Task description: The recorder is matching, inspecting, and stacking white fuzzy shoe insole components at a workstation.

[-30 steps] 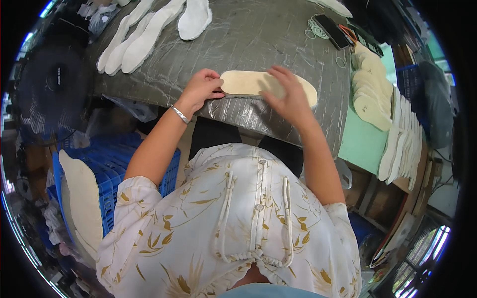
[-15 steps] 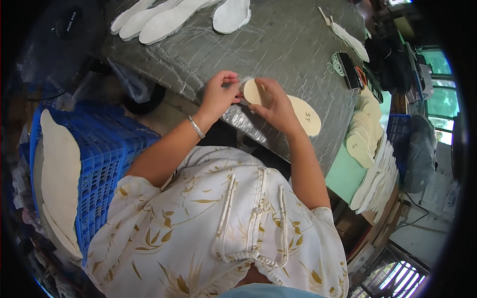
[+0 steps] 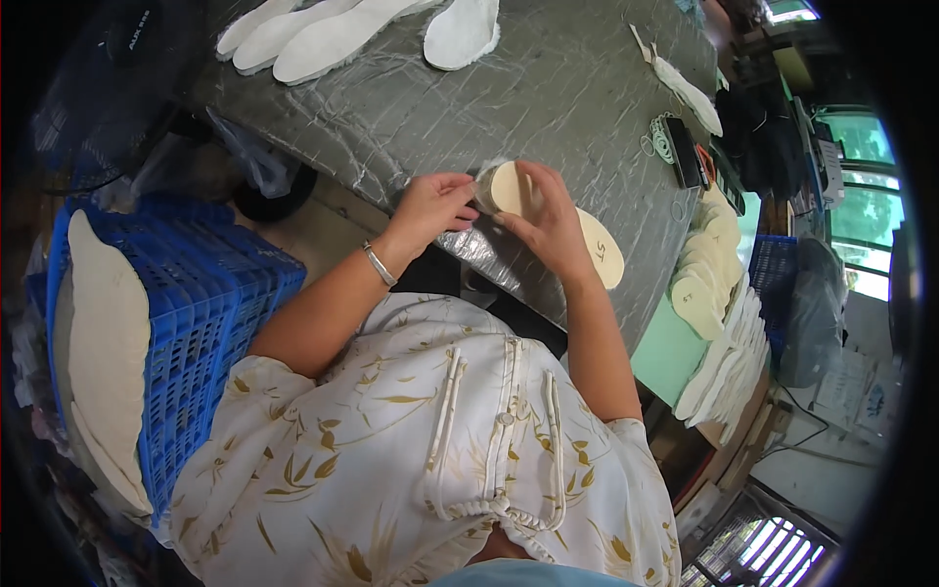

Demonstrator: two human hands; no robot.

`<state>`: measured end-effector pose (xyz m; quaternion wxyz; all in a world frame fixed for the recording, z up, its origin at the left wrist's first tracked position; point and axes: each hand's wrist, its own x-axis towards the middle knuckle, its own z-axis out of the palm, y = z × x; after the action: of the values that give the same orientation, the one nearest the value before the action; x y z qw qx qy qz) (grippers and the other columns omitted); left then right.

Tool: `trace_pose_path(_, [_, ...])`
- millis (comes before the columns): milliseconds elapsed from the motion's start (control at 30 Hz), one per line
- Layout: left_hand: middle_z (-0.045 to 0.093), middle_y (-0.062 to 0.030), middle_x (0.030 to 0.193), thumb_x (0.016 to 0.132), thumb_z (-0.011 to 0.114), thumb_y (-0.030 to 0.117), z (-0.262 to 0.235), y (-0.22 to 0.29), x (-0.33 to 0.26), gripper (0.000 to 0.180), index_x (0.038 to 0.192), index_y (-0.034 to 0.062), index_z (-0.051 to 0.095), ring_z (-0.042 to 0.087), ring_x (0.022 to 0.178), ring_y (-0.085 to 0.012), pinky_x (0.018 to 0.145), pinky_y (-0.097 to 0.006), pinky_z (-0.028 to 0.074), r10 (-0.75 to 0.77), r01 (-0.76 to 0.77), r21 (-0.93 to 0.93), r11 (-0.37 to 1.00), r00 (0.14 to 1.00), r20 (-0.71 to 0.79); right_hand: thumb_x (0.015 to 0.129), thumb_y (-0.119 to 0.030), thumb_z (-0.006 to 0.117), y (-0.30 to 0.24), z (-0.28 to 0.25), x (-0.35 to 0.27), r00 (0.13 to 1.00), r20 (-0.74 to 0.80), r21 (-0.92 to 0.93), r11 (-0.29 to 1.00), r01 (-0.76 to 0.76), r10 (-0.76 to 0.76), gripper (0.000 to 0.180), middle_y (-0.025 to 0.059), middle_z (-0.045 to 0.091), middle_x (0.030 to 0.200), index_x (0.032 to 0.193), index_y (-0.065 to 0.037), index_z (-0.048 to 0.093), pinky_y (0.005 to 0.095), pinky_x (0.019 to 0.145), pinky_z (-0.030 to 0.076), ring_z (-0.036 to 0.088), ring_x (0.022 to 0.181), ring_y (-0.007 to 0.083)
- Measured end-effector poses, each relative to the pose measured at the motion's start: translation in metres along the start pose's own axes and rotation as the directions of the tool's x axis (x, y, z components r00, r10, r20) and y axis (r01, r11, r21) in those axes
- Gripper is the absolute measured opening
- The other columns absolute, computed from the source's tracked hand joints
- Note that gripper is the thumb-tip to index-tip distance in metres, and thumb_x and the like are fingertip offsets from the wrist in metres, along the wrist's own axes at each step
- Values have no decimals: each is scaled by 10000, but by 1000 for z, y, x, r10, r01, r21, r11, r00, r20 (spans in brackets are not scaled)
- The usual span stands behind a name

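A cream insole (image 3: 600, 250) lies slantwise near the table's front edge, with fluffy whitish pile showing at its far-left end. My right hand (image 3: 554, 223) reaches over its middle, the thumb at the near edge and the fingers at the far edge, closed on it. At the insole's left end is my left hand (image 3: 430, 213), wearing a silver bangle (image 3: 380, 264). Its thumb and fingers are pinched together beside the fluffy edge; whatever they hold is too small to make out.
Pale fleecy insoles (image 3: 337, 44) lie along the table's far left. On the right, a fanned stack of cream insoles (image 3: 699, 293) rests on a green surface (image 3: 665, 364), near a black box (image 3: 682, 152) and pale bands (image 3: 661, 139). A blue crate (image 3: 210, 323) stands left.
My left hand's fingers have lowered and straightened toward the insole's end. The right hand and the insole have shifted slightly; the whole view has moved a little too.
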<state>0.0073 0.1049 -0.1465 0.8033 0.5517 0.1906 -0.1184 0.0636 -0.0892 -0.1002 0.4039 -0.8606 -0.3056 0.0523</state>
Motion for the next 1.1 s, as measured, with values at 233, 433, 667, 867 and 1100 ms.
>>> trace_pose_path(233, [690,-119,998,977,593,223,4,0,0,347,1181,-56,624,688,853,-164,715,-251,574,-45,51,-137,989,998,45,664,-178,865,-3,2,0,999,-18,-25,999,39,-40,715,145,545,1293,1291,-59,542,412,992,459,532,1181,348])
trace_pose_path(433, [705,-111,966,971,606,246,9,2,-2,348,1155,-46,652,691,844,-153,731,-244,559,-23,34,-164,986,997,69,668,-203,864,-1,0,-4,998,-55,-34,999,31,-33,691,144,555,1281,1268,-53,557,417,964,467,545,1159,349])
trace_pose_path(667, [702,-118,1020,982,585,217,16,-2,-10,350,1198,-55,630,683,904,-162,778,-264,550,32,-24,-142,990,998,57,661,-204,861,0,2,-8,997,-55,-29,998,61,-63,673,118,570,1266,1254,-68,572,418,963,462,551,1138,343])
trace_pose_path(867, [699,-101,1038,994,572,225,16,-2,-11,351,1215,-41,632,667,925,-148,808,-261,538,106,-89,-166,982,990,93,632,-211,861,-2,-1,-4,986,-98,-101,987,128,-138,676,113,581,1237,1231,-76,579,430,934,455,561,1103,333])
trace_pose_path(1100, [696,-62,1010,938,638,83,21,-7,-6,308,1207,-67,632,630,864,-79,772,-227,525,298,-305,133,943,952,73,628,-194,846,-8,3,-4,948,-133,-446,871,205,-290,658,82,568,1214,1222,-117,575,438,923,423,547,1082,307])
